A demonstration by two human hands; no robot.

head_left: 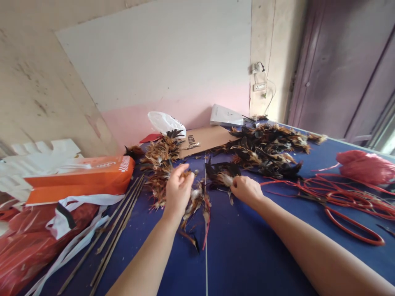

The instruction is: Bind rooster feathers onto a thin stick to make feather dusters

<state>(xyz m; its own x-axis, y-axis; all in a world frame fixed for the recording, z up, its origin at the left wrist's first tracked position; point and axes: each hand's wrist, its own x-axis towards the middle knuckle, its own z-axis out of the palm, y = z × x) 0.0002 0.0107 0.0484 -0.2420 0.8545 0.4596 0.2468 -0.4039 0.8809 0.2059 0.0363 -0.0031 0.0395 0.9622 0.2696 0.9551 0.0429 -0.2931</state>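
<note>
My right hand (247, 188) is closed on a small bunch of dark feathers (224, 174) with pale, fluffy bases, low over the blue table. To its left, my left hand (180, 187) is raised with thumb and fingers curled together; what they hold, if anything, is hidden. Between my hands lie loose brown feathers (195, 199), and a strip of pink twine (206, 222) trails from a feather there. Just behind my left hand spreads a pile of brown feather bundles (157, 164). A larger heap of black and brown feathers (262, 148) lies beyond my right hand.
On the right are red-handled scissors (354, 226), tangled red twine (348, 191) and a pink twine ball (367, 166). Thin sticks (119, 230), an orange bag (83, 181) and red plastic (46, 230) lie left. Cardboard (206, 139) and a white box (226, 115) are at the back.
</note>
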